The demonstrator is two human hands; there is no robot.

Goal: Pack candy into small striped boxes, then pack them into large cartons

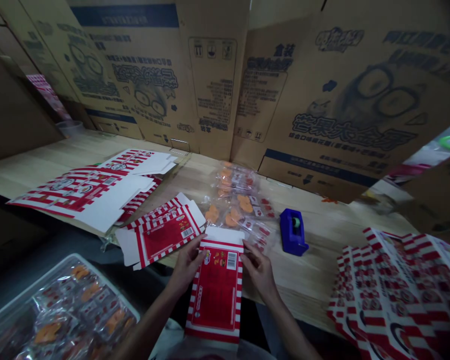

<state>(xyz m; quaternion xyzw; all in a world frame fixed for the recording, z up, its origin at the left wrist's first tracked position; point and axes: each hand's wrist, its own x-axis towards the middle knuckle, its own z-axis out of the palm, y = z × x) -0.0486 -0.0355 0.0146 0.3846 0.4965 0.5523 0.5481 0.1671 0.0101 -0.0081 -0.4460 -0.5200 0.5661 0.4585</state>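
A red-and-white striped carton (216,290) stands between my hands at the near edge of the wooden table (315,280), its open white flap pointing away from me. My left hand (187,262) grips its upper left corner with fingers curled. My right hand (258,267) holds the upper right corner, fingertips at the flap. Just beyond the flap lie several clear packets with orange snacks (240,205). Another flat red striped carton (165,232) lies to the left of my left hand.
A blue tape dispenser (293,231) sits right of the packets. Flat striped cartons (93,185) lie stacked at left; more striped cartons (397,285) are piled at right. A clear tray of packets (60,315) sits at lower left. Large printed cardboard boxes (217,75) wall the back.
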